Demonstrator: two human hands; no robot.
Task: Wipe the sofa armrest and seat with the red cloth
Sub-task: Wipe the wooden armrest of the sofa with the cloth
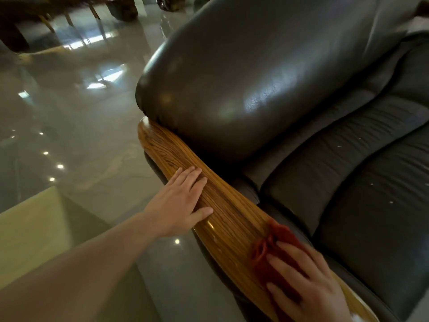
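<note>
Right hand (308, 282) spread flat, pressing crumpled red cloth (276, 247) onto glossy striped wooden armrest (229, 219) at five o'clock. Left hand (181, 201) open, empty, braced further up. Armrest's long axis toward eleven o'clock; dark leather seat (362, 182) at three, unwiped.

Left hand (180, 202) flat, palm down, arm outstretched, right hand (308, 282) flat, fingers (282, 266) spread, pressing down
</note>
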